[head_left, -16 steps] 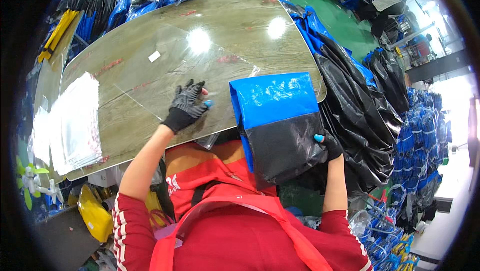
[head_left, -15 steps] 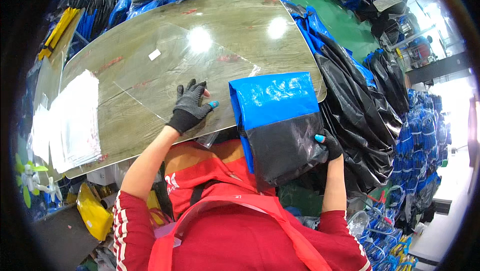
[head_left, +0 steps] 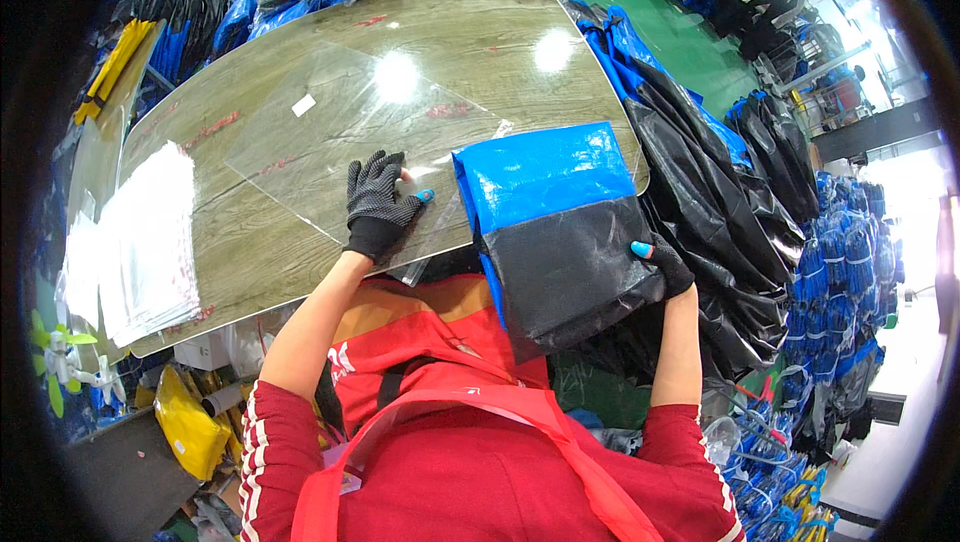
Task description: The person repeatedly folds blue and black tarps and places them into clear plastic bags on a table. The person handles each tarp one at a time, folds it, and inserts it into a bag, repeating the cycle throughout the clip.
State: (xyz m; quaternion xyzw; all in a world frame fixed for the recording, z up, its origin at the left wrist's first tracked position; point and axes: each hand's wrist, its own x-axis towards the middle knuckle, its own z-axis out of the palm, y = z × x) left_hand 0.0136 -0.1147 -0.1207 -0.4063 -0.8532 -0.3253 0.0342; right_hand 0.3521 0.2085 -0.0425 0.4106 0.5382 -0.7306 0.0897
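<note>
The left hand (head_left: pixel 378 204), in a black dotted glove, lies flat with fingers spread on a clear bag (head_left: pixel 350 132) spread over the bench (head_left: pixel 250 252), while the right hand (head_left: pixel 665 264) pinches the lower right edge of a folded blue-and-black pack (head_left: pixel 555 232). The pack lies between the hands, half on the bench's near edge and half hanging toward the person; it looks soft, floppy and fairly light, best gripped at its folded edges. The bag seems thin and slippery, so a flat palm suits it

The left hand (head_left: pixel 378 204) now lies a little toward 9 o'clock on the clear plastic bag (head_left: pixel 360 132); the folded blue-and-black bag (head_left: pixel 555 232) sits slightly lower, toward 6 o'clock
</note>
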